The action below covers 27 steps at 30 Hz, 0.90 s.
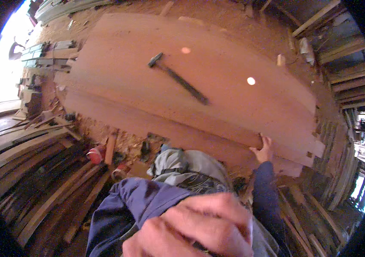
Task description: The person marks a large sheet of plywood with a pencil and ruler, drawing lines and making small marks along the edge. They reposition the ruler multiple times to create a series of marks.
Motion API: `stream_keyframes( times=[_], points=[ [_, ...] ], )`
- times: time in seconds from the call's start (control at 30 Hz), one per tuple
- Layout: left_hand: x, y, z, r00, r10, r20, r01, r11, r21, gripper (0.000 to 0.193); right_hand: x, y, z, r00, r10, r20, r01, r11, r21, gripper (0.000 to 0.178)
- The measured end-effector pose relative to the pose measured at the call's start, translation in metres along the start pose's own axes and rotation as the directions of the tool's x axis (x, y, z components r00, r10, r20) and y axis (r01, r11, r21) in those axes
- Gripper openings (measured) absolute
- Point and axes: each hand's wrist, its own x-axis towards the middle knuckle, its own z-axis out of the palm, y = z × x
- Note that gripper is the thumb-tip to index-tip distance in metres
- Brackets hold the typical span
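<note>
The right hand [264, 150] rests spread on the wooden panel [122, 51], probably steadying it; the hammer [182, 82] lies beyond, leftward. Whether the blurred left hand [199, 225] grips anything, I cannot tell.

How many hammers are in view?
1: a dark, long-handled hammer, lying diagonally on the broad reddish-brown wooden panel. Others may be hidden from this view.

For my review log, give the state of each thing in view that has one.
Left hand: fingers curled, near the camera; contents unclear
Right hand: thumb spread from fingers, on the wood
Wooden panel: lying flat, square hole near its right end
Hammer: lying on the panel, unheld
Wood strips: piled loosely at left
</note>
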Motion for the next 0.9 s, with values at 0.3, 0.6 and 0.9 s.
stream_keyframes(
  times=[0.3, 0.6, 0.9],
  points=[
    [-0.034, -0.009, -0.083, 0.982, 0.008, -0.187, 0.13, 0.688, 0.714, 0.02, -0.01, -0.011, -0.007, 0.999, 0.009, -0.042, -0.014, 0.993, -0.116, 0.098],
    [-0.173, -0.037, -0.354, 0.642, -0.001, -0.767, 0.607, -0.61, 0.509, 0.067, -0.017, -0.013, -0.003, 0.997, -0.045, -0.065, 0.029, 0.974, -0.226, 0.095],
    [-0.223, -0.079, -0.382, 0.665, 0.001, -0.747, 0.365, -0.873, 0.324, 0.067, 0.001, -0.013, -0.007, 0.999, 0.025, 0.039, -0.023, 0.999, -0.049, 0.102]
  ],
)
